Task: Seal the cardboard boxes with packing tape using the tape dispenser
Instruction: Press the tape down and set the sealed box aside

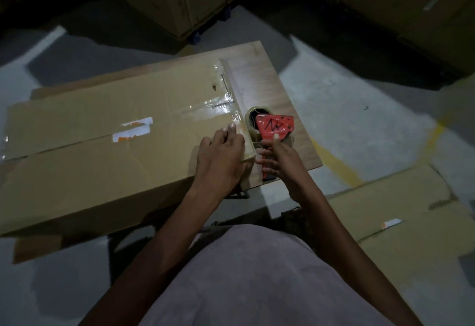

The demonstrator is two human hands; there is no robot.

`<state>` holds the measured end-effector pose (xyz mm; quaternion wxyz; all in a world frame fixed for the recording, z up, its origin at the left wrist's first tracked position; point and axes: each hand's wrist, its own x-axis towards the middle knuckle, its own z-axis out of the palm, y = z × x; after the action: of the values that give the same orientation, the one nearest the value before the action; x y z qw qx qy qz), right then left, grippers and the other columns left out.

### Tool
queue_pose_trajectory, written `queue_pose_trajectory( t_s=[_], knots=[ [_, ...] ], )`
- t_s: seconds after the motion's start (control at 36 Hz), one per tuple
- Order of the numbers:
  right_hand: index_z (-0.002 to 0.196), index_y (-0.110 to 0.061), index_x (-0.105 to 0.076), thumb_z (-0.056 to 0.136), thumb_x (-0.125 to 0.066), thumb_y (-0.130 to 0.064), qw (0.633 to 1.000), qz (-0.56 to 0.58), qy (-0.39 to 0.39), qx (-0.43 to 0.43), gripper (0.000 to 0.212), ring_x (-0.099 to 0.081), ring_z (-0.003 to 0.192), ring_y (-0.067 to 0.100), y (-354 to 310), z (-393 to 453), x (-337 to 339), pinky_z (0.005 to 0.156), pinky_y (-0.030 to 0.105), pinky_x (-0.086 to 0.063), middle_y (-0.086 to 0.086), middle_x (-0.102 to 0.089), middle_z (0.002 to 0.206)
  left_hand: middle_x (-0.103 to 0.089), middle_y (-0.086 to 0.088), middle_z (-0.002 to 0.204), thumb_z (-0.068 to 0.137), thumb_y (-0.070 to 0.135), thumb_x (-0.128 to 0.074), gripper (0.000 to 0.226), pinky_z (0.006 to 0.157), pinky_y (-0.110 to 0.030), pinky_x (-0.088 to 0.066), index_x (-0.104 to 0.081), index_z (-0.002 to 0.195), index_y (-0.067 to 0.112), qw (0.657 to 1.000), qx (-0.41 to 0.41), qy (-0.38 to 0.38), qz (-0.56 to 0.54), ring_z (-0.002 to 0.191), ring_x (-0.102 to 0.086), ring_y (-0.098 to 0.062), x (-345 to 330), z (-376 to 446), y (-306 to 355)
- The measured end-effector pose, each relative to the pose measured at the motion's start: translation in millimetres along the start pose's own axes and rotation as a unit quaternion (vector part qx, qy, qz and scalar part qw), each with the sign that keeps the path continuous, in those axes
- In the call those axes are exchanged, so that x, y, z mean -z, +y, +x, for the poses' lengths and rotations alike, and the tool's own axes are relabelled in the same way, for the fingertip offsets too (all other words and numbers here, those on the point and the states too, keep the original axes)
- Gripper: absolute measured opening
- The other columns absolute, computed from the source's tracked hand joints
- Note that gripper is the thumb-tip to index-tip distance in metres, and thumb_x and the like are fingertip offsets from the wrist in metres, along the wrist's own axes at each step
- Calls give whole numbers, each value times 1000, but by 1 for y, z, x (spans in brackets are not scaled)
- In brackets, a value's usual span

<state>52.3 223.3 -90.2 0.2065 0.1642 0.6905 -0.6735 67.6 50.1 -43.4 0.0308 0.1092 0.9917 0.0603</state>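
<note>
Right grip clamps the red tape dispenser just beside the box; left grip presses flat.

We are losing the tape dispenser's handle under the right hand, and its tape roll is peeking out only partly behind the red body. The cardboard box is running off our left edge, and its near right corner is hiding beneath the left hand.

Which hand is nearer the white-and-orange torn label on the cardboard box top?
Left. The left hand presses flat on the brown cardboard box, just right of the white-and-orange torn label. The right hand grips the red tape dispenser beyond the box's right edge.
</note>
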Motion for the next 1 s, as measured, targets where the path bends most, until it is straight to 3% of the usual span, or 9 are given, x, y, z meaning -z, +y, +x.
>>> queue_pose_trajectory(
  t_s=[0.11, 0.25, 0.33, 0.39, 0.44, 0.56, 0.67, 0.72, 1.0],
  knots=[
    [127, -29, -67, 102, -63, -47, 997, -53, 23, 57, 30, -73, 110, 19, 4, -14, -15, 97, 46, -59, -1, -75, 117, -55, -11, 144, 81, 62, -69, 74, 93, -38, -33, -56, 138, 18, 994, -59, 20, -89, 122, -39, -17, 16, 1, -29],
    [141, -15, -59, 100, -70, -33, 989, -70, 96, 88, 46, -68, 115, 27, 14, -20, -37, 94, 43, -56, 10, -70, 120, -66, -7, 80, 98, 49, -61, 36, 82, -36, -37, -78, 104, 18, 979, -76, 101, -161, 82, -57, -25, 16, 16, -55],
    [141, -19, -58, 97, -73, -36, 982, -92, 129, 99, 50, -68, 108, 12, 16, -18, -41, 91, 39, -60, 1, -70, 117, -67, -9, 72, 96, 35, -69, 26, 83, -42, -44, -80, 93, 11, 968, -61, 153, -189, 74, -60, -28, 7, 27, -60],
    [141, -21, -57, 88, -73, -42, 978, -100, 145, 111, 60, -66, 100, -5, 14, -16, -41, 83, 21, -56, -12, -69, 112, -71, -6, 83, 94, 29, -72, 21, 89, -41, -42, -77, 100, 10, 956, -49, 196, -211, 85, -63, -29, 0, 31, -60],
    [142, -25, -53, 81, -70, -48, 975, -109, 152, 121, 68, -63, 96, -13, 11, -11, -41, 76, 9, -49, -18, -68, 107, -71, -4, 103, 93, 27, -71, 34, 95, -40, -38, -67, 124, 13, 951, -12, 219, -217, 105, -59, -30, -3, 33, -60],
    [148, -28, -44, 82, -73, -47, 971, -138, 151, 125, 75, -64, 94, -14, -3, 6, -38, 72, 6, -49, -13, -69, 112, -52, -13, 140, 98, 31, -60, 57, 112, -49, -31, -44, 148, 9, 958, 72, 199, -196, 132, -43, -35, -4, 38, -64],
    [144, -38, -39, 78, -71, -63, 958, -204, 159, 121, 77, -66, 113, 12, -24, 28, -36, 96, 39, -58, -5, -65, 130, -13, -13, 168, 107, 36, -37, 61, 126, -49, -4, -19, 161, 12, 978, 120, 110, -132, 156, -5, -33, -6, 40, -59],
    [147, -36, -36, 73, -69, -70, 955, -224, 154, 123, 88, -64, 119, 20, -36, 43, -36, 103, 50, -54, -6, -63, 131, -5, -11, 170, 109, 35, -27, 59, 126, -48, 0, -15, 162, 13, 985, 117, 80, -100, 157, 1, -29, -10, 44, -59],
    [144, -41, -26, 73, -70, -71, 943, -275, 96, 162, 88, -70, 89, 12, -81, 107, -57, 86, 49, -60, -16, -59, 122, -26, -10, 166, 105, 36, -32, 57, 124, -47, -15, -31, 157, 15, 989, 130, 54, -40, 152, -24, -28, -4, 59, -65]
  ],
)
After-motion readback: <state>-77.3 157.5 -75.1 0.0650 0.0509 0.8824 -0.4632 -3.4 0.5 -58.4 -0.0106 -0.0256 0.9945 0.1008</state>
